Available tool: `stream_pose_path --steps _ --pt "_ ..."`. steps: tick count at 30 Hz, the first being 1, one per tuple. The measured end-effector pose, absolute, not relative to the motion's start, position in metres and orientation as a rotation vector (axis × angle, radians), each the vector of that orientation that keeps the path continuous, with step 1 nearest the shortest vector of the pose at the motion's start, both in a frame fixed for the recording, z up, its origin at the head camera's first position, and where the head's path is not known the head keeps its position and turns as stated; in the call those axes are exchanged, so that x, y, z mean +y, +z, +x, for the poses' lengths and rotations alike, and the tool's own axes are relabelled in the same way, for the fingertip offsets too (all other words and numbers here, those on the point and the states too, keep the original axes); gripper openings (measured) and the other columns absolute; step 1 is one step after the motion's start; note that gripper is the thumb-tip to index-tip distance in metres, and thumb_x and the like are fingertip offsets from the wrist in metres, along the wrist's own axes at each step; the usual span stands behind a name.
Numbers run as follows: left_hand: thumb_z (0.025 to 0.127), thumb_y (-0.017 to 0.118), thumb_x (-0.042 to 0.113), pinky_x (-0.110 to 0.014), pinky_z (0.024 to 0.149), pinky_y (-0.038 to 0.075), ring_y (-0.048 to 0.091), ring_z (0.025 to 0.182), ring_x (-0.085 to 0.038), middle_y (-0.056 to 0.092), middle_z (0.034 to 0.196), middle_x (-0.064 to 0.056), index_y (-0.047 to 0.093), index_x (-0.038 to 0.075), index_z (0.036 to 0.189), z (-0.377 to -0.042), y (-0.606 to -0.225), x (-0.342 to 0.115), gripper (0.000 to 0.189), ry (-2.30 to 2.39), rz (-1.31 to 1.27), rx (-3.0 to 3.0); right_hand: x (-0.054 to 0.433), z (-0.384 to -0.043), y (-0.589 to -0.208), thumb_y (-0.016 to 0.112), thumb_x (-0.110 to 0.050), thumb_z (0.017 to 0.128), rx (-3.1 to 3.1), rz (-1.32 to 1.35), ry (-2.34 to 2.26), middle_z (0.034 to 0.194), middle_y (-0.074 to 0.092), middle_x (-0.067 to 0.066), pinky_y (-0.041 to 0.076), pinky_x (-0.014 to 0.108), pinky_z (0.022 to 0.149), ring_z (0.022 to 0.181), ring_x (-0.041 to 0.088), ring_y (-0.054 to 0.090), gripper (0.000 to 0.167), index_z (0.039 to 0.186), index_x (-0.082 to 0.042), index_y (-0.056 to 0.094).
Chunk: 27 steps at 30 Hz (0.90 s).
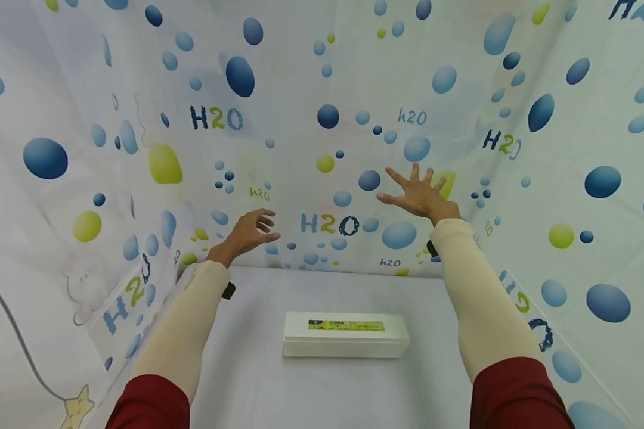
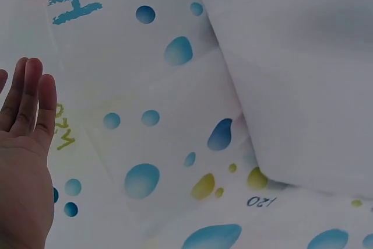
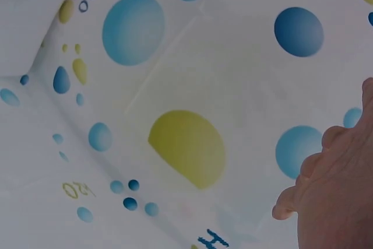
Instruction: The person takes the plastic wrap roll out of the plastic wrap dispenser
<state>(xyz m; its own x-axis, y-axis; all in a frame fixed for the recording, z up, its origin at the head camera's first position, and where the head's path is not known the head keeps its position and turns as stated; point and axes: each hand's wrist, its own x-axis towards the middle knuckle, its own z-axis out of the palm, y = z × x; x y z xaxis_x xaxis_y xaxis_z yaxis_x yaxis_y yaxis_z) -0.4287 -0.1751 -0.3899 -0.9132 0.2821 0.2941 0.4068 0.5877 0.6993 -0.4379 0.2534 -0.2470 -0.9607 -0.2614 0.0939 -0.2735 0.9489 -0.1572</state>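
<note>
A long white box point(image 1: 346, 348) with a yellow-green label point(image 1: 346, 326) on its lid lies on the white table, below and between the two raised hands. In the head view my left hand point(image 1: 245, 234) is held up past the box on the left, fingers loosely bent, holding nothing. The left wrist view has the same hand point(image 2: 26, 161) at its left edge, fingers extended. My right hand point(image 1: 420, 195) is lifted on the right with its fingers spread wide, and it holds nothing. At the right edge of the right wrist view, part of that hand point(image 3: 335, 185) shows.
A white-covered table point(image 1: 257, 393) spreads beneath the arms. Behind it and at both sides hang white sheets point(image 1: 295, 161) printed with blue and green drops and H2O lettering. A drawn star point(image 1: 77, 408) with a line marks the lower left.
</note>
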Motion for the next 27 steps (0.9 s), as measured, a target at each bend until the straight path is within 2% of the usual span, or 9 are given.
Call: stream_pose_path --steps 4,11,20,27 --pt "0.100 0.080 0.014 -0.065 0.116 0.050 0.061 0.136 -0.053 0.061 0.148 -0.035 0.049 -0.006 0.156 -0.425 -0.413 -0.179 0.067 -1.366 -0.594 -2.604 0.254 -0.438 -0.250 0.044 -0.076 0.103 -3.045 0.407 0.254 0.177 -0.020 0.034 -0.014 0.091 0.116 0.156 0.072 -0.019 0.093 0.177 -0.036 0.005" --pt "0.093 0.087 0.013 -0.067 0.119 0.045 0.058 0.140 -0.051 0.060 0.153 -0.030 0.053 -0.003 0.155 -0.416 -0.456 -0.191 0.073 -1.515 -0.573 -2.570 0.254 -0.440 -0.254 0.045 -0.075 0.103 -3.051 0.408 0.262 0.177 -0.018 0.035 -0.011 0.093 0.116 0.157 0.073 -0.017 0.093 0.177 -0.035 0.006" --pt "0.082 0.097 0.020 -0.065 0.117 0.049 0.059 0.141 -0.049 0.060 0.154 -0.028 0.054 -0.003 0.153 -0.394 -0.512 -0.190 0.086 -1.490 -0.601 -2.616 0.256 -0.440 -0.256 0.046 -0.073 0.104 -3.056 0.410 0.267 0.177 -0.017 0.035 -0.014 0.090 0.117 0.157 0.072 -0.017 0.092 0.177 -0.034 0.007" --pt "0.075 0.102 0.028 -0.067 0.113 0.051 0.057 0.139 -0.055 0.057 0.153 -0.035 0.050 -0.008 0.153 -0.370 -0.558 -0.182 0.101 -1.454 -0.724 -2.655 0.256 -0.443 -0.262 0.045 -0.075 0.103 -3.059 0.416 0.255 0.177 -0.015 0.037 -0.011 0.091 0.118 0.158 0.072 -0.016 0.093 0.177 -0.033 0.008"
